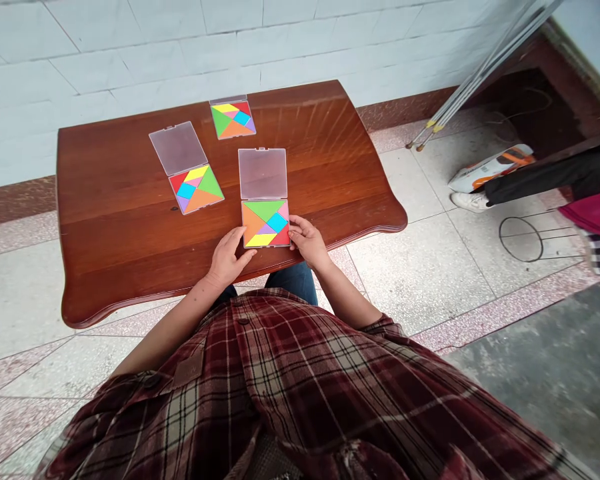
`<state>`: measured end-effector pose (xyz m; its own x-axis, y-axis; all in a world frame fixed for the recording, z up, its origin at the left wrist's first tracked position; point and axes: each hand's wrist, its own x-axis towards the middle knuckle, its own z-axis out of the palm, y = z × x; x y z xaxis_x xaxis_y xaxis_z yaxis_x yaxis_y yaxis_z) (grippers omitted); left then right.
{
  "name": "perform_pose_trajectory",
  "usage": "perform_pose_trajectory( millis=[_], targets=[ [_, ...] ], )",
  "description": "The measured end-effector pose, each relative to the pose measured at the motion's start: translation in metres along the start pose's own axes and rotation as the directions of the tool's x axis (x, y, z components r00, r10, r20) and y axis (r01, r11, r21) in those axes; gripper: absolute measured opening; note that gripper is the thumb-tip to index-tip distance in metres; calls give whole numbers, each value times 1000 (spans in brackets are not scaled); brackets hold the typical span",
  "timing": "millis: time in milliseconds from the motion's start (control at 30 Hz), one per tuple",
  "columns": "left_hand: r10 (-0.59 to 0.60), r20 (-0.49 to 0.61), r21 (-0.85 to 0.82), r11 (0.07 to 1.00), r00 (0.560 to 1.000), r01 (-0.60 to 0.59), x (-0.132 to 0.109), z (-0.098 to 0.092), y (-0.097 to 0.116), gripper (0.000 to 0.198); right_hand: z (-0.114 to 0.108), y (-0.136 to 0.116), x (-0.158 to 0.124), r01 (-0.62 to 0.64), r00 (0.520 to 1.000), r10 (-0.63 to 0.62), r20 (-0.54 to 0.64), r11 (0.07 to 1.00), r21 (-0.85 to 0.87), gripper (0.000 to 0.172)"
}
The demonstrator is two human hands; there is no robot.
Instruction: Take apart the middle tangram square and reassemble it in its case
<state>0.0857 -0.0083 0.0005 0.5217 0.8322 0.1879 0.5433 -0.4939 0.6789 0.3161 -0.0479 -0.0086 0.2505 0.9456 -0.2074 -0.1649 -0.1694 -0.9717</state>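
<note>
**Near tangram case and hands, seen from above.** The left hand (227, 257) lies partly open, fingers slightly spread, with its fingertips against the lower left edge of the near tangram case (265, 223). The right hand (307, 241) is more curled, with its fingers (294, 230) against the right edge of the same case. Both hands touch the case from either side; whether either has a firm hold cannot be told. The case lies flat on the polished reddish-brown wooden surface (105, 200), directly between the hands. Its tray is filled with coloured tangram pieces, and its clear plastic lid (263, 173) lies open and flat, further from the hands.

Ahead of the left hand is a second open tangram case (196, 189), set at a slant, with its clear lid (178, 148) beyond it. A third tangram case (233, 119) lies further ahead, near the far edge of the surface, with only a sliver of its lid (221, 99) in view. Neither is touched. Behind the hands are the person's plaid shirt (280, 380) and blue jeans (293, 280). Well to the right of the right hand, on the tiled floor (420, 280), are a white shoe (470, 201) and a wire stand (520, 239).
</note>
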Motion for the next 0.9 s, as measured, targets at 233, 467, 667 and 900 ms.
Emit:
perform_pose_trajectory(
  millis=[233, 467, 667, 900],
  targets=[
    [41, -69, 70, 997, 997, -36, 50, -30, -13, 34, -18, -10, 16, -50, 996, 51, -74, 998, 26, 54],
    [-185, -79, 314, 928, 979, 201, 188, -58, -35, 37, -37, -24, 50, -6, 989, 7, -147, 1000, 3, 48],
    [-490, -133, 450, 745, 861, 493, 267, -38, -36, 61, -55, -35, 96, -14, 980, -14, -201, 990, -138, 51],
    [-647, -200, 436, 614, 736, 658, 323, -11, -47, 125, -56, -34, 109, 0, 973, -65, -223, 960, -279, 50]
  ],
)
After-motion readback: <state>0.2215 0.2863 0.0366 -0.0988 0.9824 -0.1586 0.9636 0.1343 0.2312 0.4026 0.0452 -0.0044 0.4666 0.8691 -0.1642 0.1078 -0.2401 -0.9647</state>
